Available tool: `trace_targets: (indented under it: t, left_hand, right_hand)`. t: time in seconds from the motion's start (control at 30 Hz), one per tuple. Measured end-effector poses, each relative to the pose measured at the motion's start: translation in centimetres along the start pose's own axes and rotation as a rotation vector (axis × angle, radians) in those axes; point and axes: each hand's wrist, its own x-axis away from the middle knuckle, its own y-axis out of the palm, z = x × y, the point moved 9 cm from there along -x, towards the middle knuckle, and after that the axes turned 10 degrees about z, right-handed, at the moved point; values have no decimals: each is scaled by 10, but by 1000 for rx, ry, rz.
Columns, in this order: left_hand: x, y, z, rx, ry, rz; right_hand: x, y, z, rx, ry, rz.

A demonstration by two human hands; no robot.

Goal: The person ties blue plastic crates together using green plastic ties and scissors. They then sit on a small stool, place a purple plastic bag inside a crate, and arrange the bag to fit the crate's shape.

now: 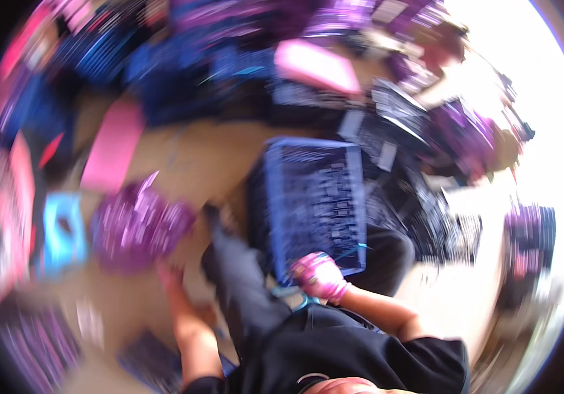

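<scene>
While right hand point(321, 276) sits at blue crate point(315, 142), left hand point(171, 273) beside purple bundle point(138, 228): likely pickup, needs firm grasp; can't tell either grip.

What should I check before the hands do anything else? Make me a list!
1. Blue plastic crate between the person's legs: ok.
2. Right hand, gloved in pink, at the crate's near end: ok.
3. Right hand gripping the rim firmly: cannot tell.
4. Left hand touching the shiny purple bundle: cannot tell; it's close, but blurred.
5. Clear floor around that bundle: not ok; a flat pink sheet lies just beyond it.
</scene>
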Motion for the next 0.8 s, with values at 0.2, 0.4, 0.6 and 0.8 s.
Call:
trace_targets:
  t: [0.2, 0.4, 0.6, 0.8]
  left_hand:
    - [-39, 9, 54, 453, -117, 124]
    - [-57, 11, 100, 578, 57, 40]
    - [-22, -49, 193, 1049, 448, -396]
    - [100, -62, 294, 1109, 832, -662]
  right_hand:
    - [9, 10, -1, 246, 0, -33]
    - [27, 22, 3, 256, 66, 44]
    - [23, 17, -1, 291, 10, 61]
    - [25, 10, -2, 264, -3, 78]
